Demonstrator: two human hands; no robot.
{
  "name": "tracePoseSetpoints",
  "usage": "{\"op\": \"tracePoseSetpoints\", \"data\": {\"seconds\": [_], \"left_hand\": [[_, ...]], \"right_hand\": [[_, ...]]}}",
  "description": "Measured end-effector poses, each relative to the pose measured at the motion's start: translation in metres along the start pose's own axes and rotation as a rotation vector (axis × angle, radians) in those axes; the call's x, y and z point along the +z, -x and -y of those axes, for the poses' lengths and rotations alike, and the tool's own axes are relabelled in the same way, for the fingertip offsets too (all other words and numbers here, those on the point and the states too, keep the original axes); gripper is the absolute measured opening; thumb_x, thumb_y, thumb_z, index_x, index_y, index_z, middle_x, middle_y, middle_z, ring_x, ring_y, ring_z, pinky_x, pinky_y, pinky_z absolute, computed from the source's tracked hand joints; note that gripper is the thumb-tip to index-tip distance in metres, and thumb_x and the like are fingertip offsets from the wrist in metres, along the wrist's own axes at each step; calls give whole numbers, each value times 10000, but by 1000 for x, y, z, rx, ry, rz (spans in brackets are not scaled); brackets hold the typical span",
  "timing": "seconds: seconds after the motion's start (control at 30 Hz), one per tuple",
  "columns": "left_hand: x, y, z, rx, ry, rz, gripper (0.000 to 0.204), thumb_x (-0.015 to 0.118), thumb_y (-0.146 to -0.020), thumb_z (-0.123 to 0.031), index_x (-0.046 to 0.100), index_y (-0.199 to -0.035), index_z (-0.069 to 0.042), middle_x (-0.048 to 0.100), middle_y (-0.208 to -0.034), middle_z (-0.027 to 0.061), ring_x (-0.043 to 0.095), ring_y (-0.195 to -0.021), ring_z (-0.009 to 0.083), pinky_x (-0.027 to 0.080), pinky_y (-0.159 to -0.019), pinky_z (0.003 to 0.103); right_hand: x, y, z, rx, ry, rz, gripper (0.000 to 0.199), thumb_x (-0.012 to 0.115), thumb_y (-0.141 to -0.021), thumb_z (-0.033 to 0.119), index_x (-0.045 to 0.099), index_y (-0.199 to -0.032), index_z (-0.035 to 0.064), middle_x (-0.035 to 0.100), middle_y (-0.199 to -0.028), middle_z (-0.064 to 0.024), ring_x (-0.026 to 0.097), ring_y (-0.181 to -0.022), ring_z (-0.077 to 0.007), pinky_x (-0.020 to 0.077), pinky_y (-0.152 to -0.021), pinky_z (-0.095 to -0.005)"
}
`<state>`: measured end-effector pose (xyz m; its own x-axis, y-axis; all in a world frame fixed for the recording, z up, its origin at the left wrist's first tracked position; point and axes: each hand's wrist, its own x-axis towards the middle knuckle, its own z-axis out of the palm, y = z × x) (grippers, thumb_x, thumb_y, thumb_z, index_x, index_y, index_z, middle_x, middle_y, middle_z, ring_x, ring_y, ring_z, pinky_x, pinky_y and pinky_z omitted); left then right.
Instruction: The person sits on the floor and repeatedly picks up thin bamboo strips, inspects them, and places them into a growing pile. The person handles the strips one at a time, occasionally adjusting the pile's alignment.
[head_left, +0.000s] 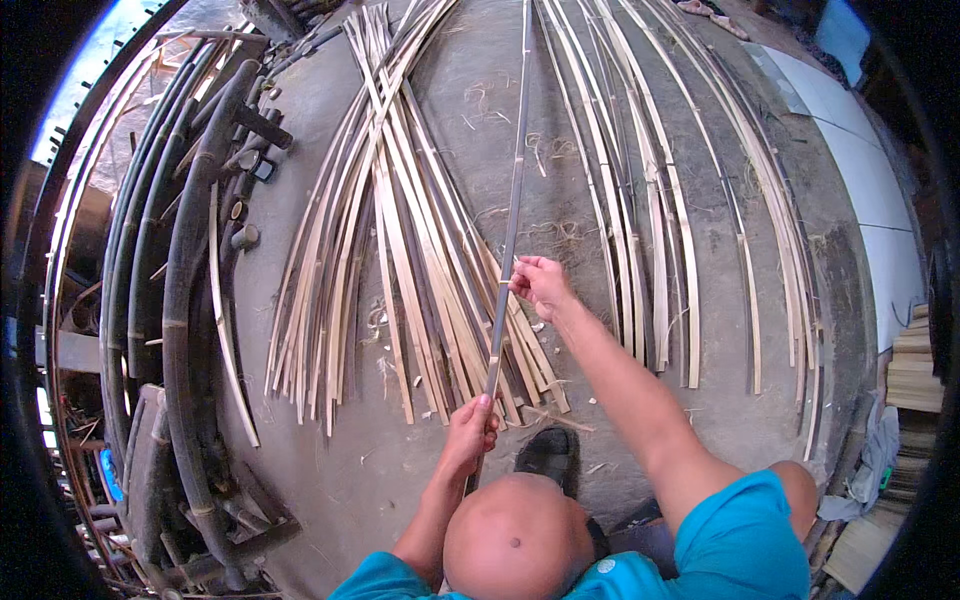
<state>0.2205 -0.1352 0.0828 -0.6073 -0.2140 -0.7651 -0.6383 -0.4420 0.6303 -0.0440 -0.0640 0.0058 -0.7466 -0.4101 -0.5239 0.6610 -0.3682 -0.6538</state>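
Observation:
A long, narrow bamboo strip (511, 215), dark-skinned with pale nodes, runs from near my body to the far edge. My left hand (470, 432) is closed around its near part, the thumb lying along it. Farther up, my right hand (541, 286) has its fingers pinched together at the strip beside a pale node. Beneath and to the left lies a crossed bundle of split bamboo strips (395, 250) on the grey floor. The strip's lowest end is partly hidden by my left hand and body.
More split strips (655, 220) lie in rows on the right. Dark bamboo poles (180, 330) are stacked at the left in a rack. Shavings (575, 230) litter the concrete floor (730, 420). White tiles (855, 170) border the right side, near a grey cloth (872, 465).

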Motion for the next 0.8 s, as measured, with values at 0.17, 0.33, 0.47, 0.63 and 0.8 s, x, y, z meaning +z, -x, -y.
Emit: {"op": "tracePoseSetpoints", "data": {"seconds": [0.17,0.33,0.47,0.63,0.8], "left_hand": [[7,-17,-10,17,-1,39,357,444,-1022,-358,586,-1222,-98,477,-670,-30,362,-468,53,290,-412,212],[-5,-2,-22,29,-31,52,363,424,-1029,-349,570,-1236,-89,462,-664,-25,364,-468,54,289,-412,207],[-4,5,-18,38,-38,80,375,425,-1028,-354,558,-1248,-81,456,-665,-26,373,-477,60,294,-423,204],[0,12,-13,16,6,114,385,425,-1028,-358,551,-1263,-80,452,-673,-25,377,-480,66,308,-429,216],[-7,-13,11,80,-51,-13,378,453,-1014,-355,581,-1229,-72,479,-642,-14,408,-465,79,308,-415,235]], "right_hand": [[-14,15,-30,-706,711,156,44,549,-922,87,581,-917,57,586,-815,-52,597,-688,-138,557,-651,-311],[-24,29,-26,34,38,215,173,554,-958,216,559,-871,67,579,-802,-32,567,-676,-104,480,-595,-255],[-36,3,-31,-263,516,159,276,521,-978,324,554,-872,71,573,-751,-30,580,-703,-104,481,-606,-285],[-41,-9,2,-578,1163,-69,325,515,-975,343,628,-872,56,575,-692,-45,533,-686,-93,449,-620,-301],[-18,4,27,-75,1016,604,315,510,-969,322,704,-897,84,653,-765,-51,586,-710,-150,469,-649,-336]]}}
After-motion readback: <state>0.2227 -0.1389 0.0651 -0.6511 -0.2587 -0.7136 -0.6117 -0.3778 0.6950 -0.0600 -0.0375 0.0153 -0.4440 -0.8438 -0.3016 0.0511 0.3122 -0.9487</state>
